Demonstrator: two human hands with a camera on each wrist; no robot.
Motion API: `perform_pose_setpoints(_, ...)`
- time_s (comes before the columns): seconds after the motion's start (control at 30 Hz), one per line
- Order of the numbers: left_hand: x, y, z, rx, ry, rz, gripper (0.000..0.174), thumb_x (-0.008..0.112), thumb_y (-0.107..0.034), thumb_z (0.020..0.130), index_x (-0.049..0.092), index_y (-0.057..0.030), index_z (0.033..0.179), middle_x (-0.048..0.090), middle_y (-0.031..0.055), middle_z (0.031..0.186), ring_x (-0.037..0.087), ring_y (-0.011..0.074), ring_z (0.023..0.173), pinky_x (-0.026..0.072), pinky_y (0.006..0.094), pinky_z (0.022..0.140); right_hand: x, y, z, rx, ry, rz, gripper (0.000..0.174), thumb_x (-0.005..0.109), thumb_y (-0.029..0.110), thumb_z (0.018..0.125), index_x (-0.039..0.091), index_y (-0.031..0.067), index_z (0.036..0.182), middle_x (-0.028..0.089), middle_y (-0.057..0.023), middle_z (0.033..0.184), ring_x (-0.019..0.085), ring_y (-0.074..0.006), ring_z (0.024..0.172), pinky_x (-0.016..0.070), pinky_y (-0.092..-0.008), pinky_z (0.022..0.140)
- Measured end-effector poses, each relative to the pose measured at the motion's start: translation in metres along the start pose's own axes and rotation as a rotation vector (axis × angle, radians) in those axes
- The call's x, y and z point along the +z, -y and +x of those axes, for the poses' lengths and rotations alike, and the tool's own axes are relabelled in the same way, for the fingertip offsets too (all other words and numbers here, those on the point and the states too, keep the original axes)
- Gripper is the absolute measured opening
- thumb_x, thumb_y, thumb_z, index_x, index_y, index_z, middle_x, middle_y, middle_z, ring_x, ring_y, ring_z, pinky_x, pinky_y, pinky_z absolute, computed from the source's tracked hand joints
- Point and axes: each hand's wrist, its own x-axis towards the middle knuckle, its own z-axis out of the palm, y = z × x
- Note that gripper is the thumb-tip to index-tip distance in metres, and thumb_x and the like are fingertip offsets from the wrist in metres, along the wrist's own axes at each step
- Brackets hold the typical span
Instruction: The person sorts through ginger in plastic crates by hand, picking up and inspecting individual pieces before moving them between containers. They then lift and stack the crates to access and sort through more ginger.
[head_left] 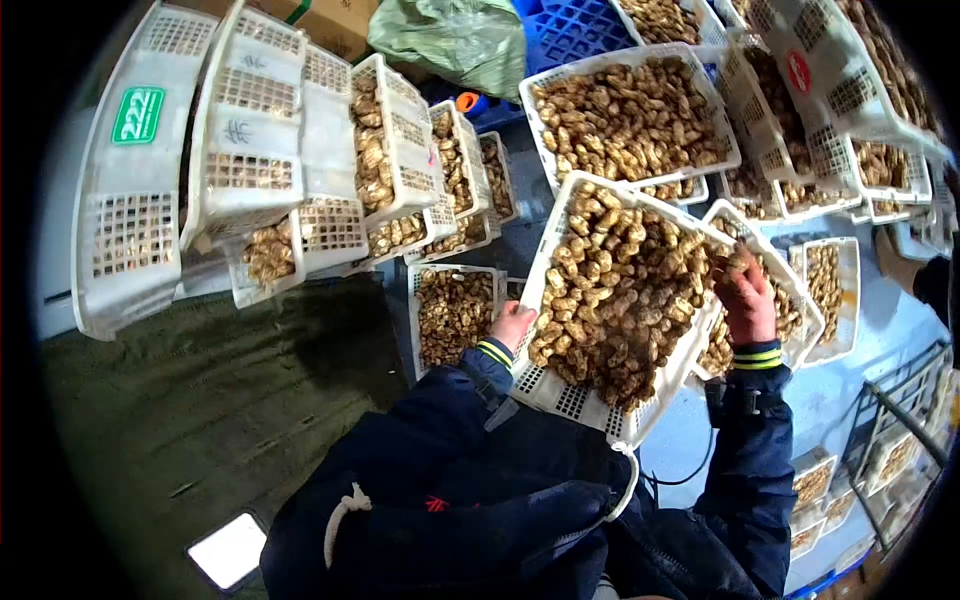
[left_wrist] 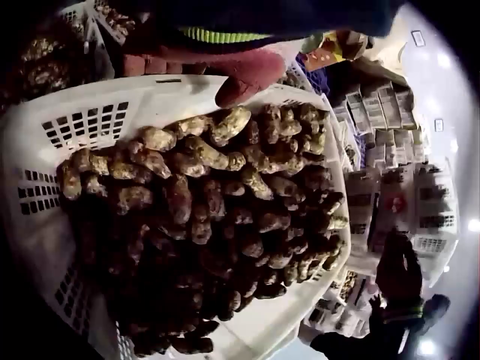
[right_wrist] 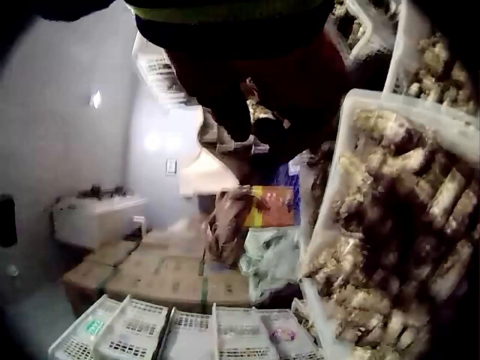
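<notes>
A white plastic basket [head_left: 545,262] of stubby brown-and-tan mushroom-like pieces [head_left: 625,280] is tilted in front of my body. My left hand [head_left: 512,326] grips its left rim; in the left wrist view the thumb lies over the rim and the fingers are outside. Over the basket's right edge, my right hand [head_left: 748,298] has its fingers curled. Between its thumb and fingers, a tan mushroom-like piece [right_wrist: 261,112] shows in the right wrist view. Deep shadow hides much of that hand there.
Stacked white baskets [head_left: 250,120] stand at left. Another full basket [head_left: 735,155] is behind mine, and more filled ones [head_left: 858,300] are at right. A green plastic bag [head_left: 450,45] lies at the back, a lit phone [head_left: 228,552] at lower left. Someone's arm [head_left: 938,285] enters at right.
</notes>
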Motion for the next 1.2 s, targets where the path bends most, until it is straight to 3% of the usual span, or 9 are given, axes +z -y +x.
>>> perform_pose_setpoints(0.4,-0.002,0.029,0.011,0.088,0.378,0.227,0.042,0.063,-0.031,0.075,0.052,-0.0009,0.102,0.059,0.0142,0.095,0.055,0.0302,0.088,0.043,0.0359,0.078,0.396,-0.126,0.155,0.197,0.568,-0.023,0.038,0.053,0.002,0.082,0.045,-0.0016,0.119,0.057,-0.0059,0.089,0.059,-0.0196,0.08,0.0501,-0.032,0.074)
perform_pose_setpoints(0.43,0.008,0.024,-0.005,0.226,-0.036,0.362,0.047,0.064,-0.035,0.073,0.052,-0.0019,0.104,0.06,0.0143,0.094,0.057,0.0294,0.087,0.0438,0.0361,0.077,0.403,-0.131,0.161,0.192,0.574,-0.054,0.038,0.052,-0.001,0.08,0.047,-0.0012,0.118,0.056,-0.0041,0.082,0.06,-0.0191,0.074,0.0508,-0.0308,0.071)
perform_pose_setpoints(0.57,0.013,0.073,0.027,0.536,0.035,0.569,0.046,0.064,-0.031,0.073,0.049,-0.0024,0.106,0.062,0.0119,0.089,0.059,0.0247,0.082,0.0458,0.0339,0.073,0.436,-0.11,0.143,-0.378,0.357,-0.389,0.038,0.056,0.001,0.079,0.051,0.0013,0.116,0.061,-0.0061,0.091,0.058,-0.0109,0.072,0.0479,-0.0236,0.065)
perform_pose_setpoints(0.6,0.008,-0.033,-0.037,0.04,0.092,0.203,0.039,0.065,-0.022,0.073,0.05,-0.0024,0.103,0.061,0.0077,0.083,0.059,0.0192,0.073,0.047,0.0298,0.065,0.447,-0.107,0.147,-0.534,0.309,-0.279,0.041,0.057,0.002,0.079,0.048,0.0008,0.119,0.061,-0.0075,0.093,0.058,-0.0121,0.08,0.0472,-0.0232,0.07)
perform_pose_setpoints(0.7,0.023,0.066,0.017,0.415,0.115,0.144,0.036,0.066,-0.018,0.073,0.05,-0.002,0.101,0.059,0.0064,0.078,0.058,0.0146,0.065,0.046,0.0272,0.055,0.472,-0.114,0.197,-0.883,0.308,-0.631,0.061,0.063,0.018,0.073,0.038,0.0002,0.126,0.051,-0.0229,0.114,0.049,-0.0339,0.107,0.0395,-0.0337,0.089)
perform_pose_setpoints(0.73,0.048,0.109,0.047,0.364,-0.045,-0.498,0.039,0.065,-0.022,0.074,0.05,-0.0018,0.104,0.06,0.0094,0.08,0.059,0.0178,0.067,0.0469,0.0284,0.057,0.473,-0.128,0.216,-0.953,0.315,-0.774,0.068,0.063,0.025,0.074,0.032,0.0022,0.13,0.044,-0.0236,0.121,0.041,-0.0328,0.115,0.034,-0.035,0.095)
perform_pose_setpoints(0.87,0.007,0.035,-0.004,0.491,0.036,0.397,0.042,0.063,-0.026,0.074,0.052,0.0007,0.105,0.061,0.0102,0.076,0.059,0.0175,0.066,0.0476,0.0302,0.057,0.434,-0.13,0.233,-0.716,0.426,-0.994,0.051,0.057,0.021,0.08,0.041,0.001,0.125,0.057,-0.012,0.099,0.054,-0.0124,0.076,0.0465,-0.0254,0.064)
perform_pose_setpoints(1.13,-0.032,0.04,0.025,-0.245,0.429,-0.641,0.017,0.057,-0.015,0.081,0.054,-0.0038,0.094,0.055,0.0011,0.08,0.049,0.0102,0.072,0.0404,0.0256,0.065,0.216,-0.069,0.079,-0.007,0.305,-0.503,0.034,0.053,0.012,0.085,0.05,0.0017,0.117,0.06,-0.0031,0.098,0.052,-0.0084,0.086,0.0435,-0.0236,0.077)
perform_pose_setpoints(1.2,-0.033,0.007,0.009,-0.004,0.293,-0.031,0.017,0.055,-0.016,0.082,0.054,-0.0021,0.092,0.058,0.0038,0.084,0.055,0.014,0.073,0.0452,0.029,0.066,0.126,-0.044,0.03,-0.134,-0.069,-0.547,0.035,0.053,0.01,0.084,0.051,0.0024,0.118,0.061,-0.0027,0.097,0.055,-0.0086,0.087,0.0435,-0.0219,0.078)
